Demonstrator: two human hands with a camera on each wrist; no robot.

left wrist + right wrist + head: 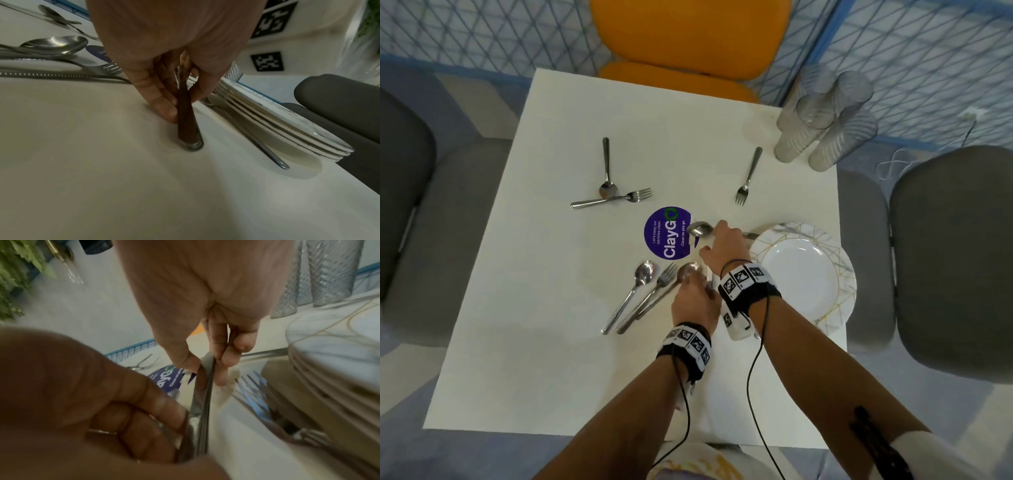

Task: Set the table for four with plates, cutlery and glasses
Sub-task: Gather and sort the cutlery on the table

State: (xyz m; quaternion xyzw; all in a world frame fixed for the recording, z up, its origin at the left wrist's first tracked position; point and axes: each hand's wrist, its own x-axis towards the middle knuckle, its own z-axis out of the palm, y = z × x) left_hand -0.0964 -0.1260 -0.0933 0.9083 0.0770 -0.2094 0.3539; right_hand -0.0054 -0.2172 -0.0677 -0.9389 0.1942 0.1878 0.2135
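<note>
Steel cutlery piece (202, 402) gripped at both ends: upper part pinched between thumb and fingers (230, 356) of right hand (726, 245), lower part clasped in curled fingers (162, 100) of left hand (693, 301). From the left wrist, handle upright between thumb and fingertips, its rounded end down on white worktop (551, 342). Knife, fork or several pieces together: not clear, blurred in the right wrist view. Both hands close together near the middle of the worktop, just left of stacked plates (839, 274). Loose fork (257, 395) flat on the worktop between fingers and plate stack. Spoon (700, 229) on the edge of purple sticker (666, 233), its handle hidden under the right hand. Second spoon (643, 274) and second fork (664, 279) side by side, just left of the left hand. Farther off, crossed spoon and fork pair (613, 195) and single fork (748, 178). Four clear glasses (822, 126) clustered at the far right corner.
</note>
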